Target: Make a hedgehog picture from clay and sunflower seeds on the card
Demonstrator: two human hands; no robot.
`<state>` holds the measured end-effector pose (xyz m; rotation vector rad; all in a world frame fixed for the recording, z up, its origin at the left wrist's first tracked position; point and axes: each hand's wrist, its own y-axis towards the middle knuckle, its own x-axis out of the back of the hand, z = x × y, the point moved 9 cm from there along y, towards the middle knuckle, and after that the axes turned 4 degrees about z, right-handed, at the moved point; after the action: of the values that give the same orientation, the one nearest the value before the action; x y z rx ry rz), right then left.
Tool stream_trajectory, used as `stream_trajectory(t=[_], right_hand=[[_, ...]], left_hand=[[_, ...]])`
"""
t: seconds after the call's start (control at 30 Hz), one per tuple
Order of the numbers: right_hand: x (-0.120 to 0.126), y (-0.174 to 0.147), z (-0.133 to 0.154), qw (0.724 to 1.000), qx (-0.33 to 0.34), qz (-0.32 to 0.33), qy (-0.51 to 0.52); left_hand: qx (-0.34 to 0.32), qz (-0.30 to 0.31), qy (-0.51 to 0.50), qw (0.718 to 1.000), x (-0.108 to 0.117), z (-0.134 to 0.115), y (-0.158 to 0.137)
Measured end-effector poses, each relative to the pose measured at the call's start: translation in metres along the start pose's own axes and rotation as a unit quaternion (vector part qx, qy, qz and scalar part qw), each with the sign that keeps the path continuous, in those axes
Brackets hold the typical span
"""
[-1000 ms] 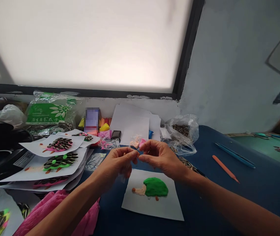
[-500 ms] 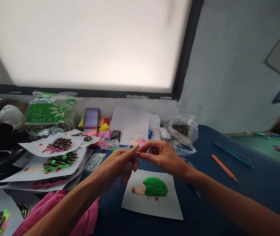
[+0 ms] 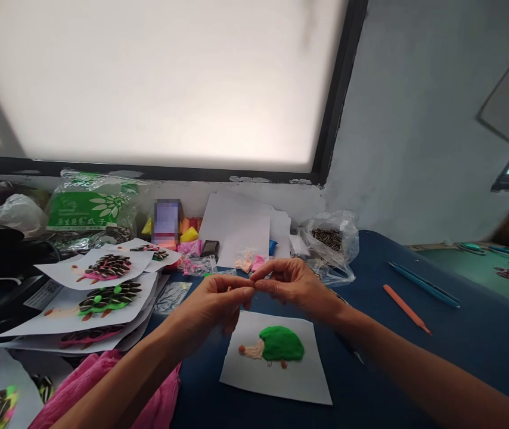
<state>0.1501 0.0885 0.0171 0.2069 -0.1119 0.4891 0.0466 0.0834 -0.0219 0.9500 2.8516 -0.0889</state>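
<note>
My left hand [image 3: 219, 300] and my right hand [image 3: 291, 282] meet fingertip to fingertip above the blue table. Both are closed in a pinch, and whatever lies between the fingertips is too small or hidden to name. Just below them rests a white paper sheet [image 3: 276, 384]. On it is a hedgehog of modelling clay, with a green body [image 3: 282, 344], a pale face [image 3: 254, 349], a brown nose [image 3: 242, 350] and one brown foot [image 3: 284, 364]. A second foot shows only as a drawn outline.
Finished hedgehog sheets with seeds [image 3: 106, 297] are stacked at left, beside pink cloth [image 3: 163, 396]. Clay lumps [image 3: 245, 261], white sheets [image 3: 241, 229] and a bag of sunflower seeds [image 3: 327, 238] line the wall. An orange clay tool [image 3: 406, 308] and blue pen [image 3: 424, 285] lie right.
My fingertips have shifted slightly, with the left thumb now lower and pressed near the right fingertips. The view has tilted a little; the clay hedgehog looks the same.
</note>
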Motion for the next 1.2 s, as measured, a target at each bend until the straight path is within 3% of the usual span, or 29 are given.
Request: stream_trajectory(t=[0.2,0.37,0.6,0.87,1.03,1.1,1.17,1.2], right_hand=[[-0.005,-0.003,0.004,0.999,0.021,0.015,0.022],[-0.004,-0.013,0.002,1.000,-0.006,0.009,0.012],[-0.011,-0.025,0.012,1.000,0.014,-0.001,0.027],[-0.010,-0.038,0.005,0.999,-0.033,-0.034,0.016],[-0.005,-0.046,0.015,0.998,0.003,-0.061,-0.025],[-0.003,-0.047,0.013,0.997,-0.005,-0.067,-0.038],[0.001,-0.049,0.006,0.996,-0.020,-0.074,-0.043],[0.003,-0.050,0.002,0.996,-0.025,-0.079,-0.044]], left_hand=[[0.004,-0.025,-0.028,0.999,0.006,0.007,0.002],[0.002,0.017,-0.013,1.000,-0.003,0.004,0.002],[0.024,0.094,0.002,0.995,-0.020,0.007,-0.001],[0.020,0.093,0.004,0.995,-0.025,0.001,-0.002],[0.045,0.130,0.076,0.988,-0.028,0.002,-0.005],[0.079,0.098,0.145,0.981,-0.015,0.008,-0.004],[0.094,0.007,0.259,0.961,0.009,0.010,-0.001],[0.069,-0.047,0.326,0.942,0.020,0.005,0.000]])
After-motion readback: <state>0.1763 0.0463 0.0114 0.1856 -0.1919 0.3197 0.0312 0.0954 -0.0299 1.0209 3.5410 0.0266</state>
